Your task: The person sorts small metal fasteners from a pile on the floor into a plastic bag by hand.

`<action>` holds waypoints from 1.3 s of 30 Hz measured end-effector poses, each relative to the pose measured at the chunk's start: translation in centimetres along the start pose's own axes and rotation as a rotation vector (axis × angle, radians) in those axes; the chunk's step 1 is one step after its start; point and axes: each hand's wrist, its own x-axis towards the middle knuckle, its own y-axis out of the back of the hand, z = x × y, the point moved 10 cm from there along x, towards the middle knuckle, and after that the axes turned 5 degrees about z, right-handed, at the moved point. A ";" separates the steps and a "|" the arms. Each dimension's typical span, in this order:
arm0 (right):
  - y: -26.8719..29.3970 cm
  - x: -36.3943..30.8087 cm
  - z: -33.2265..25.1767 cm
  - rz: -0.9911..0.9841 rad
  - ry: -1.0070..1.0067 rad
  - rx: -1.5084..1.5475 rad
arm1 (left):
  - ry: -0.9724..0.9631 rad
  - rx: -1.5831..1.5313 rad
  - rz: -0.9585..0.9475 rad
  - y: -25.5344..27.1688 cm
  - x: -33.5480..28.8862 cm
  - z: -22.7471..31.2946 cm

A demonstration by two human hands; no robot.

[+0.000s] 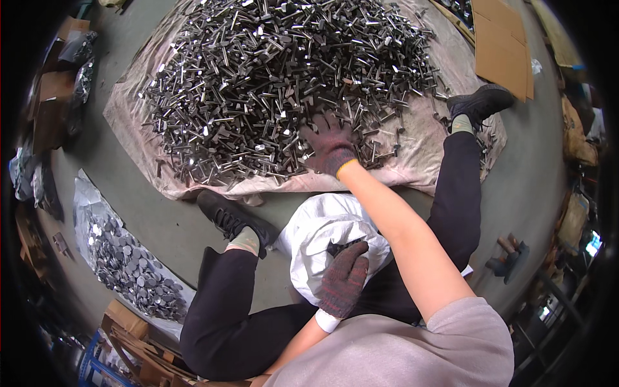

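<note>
A large heap of metal bolts (277,84), with shanks and flat heads, lies on a stained pinkish cloth (412,142). My right hand (329,143), in a dark knitted glove with a yellow cuff, rests on the heap's near edge with fingers spread. Between my legs stands a white woven sack (313,238), its mouth gaping and dark pieces showing inside. My left hand (345,280), gloved in grey and red knit, is closed at the sack's near rim. Its fingertips are partly hidden at the opening.
To the left, a plastic sheet (90,193) carries many flat metal discs (132,264). My shoes (235,219) flank the cloth's near side. Cardboard (500,48) lies at the far right, and a small dark object with brown parts (507,258) sits on the right floor.
</note>
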 end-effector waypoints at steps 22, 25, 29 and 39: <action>-2.0 1.6 2.8 0.133 0.028 0.111 | -0.156 0.079 0.014 0.6 -0.3 1.1; -0.6 1.5 7.5 0.340 -0.098 0.483 | -0.108 0.065 -0.005 0.5 -0.4 0.9; -2.7 -1.3 13.0 0.322 -0.542 1.537 | -0.008 -0.020 0.022 0.9 -0.1 1.6; 8.6 -7.8 8.2 0.253 -0.340 2.008 | 0.231 -0.937 0.023 -2.1 13.7 4.7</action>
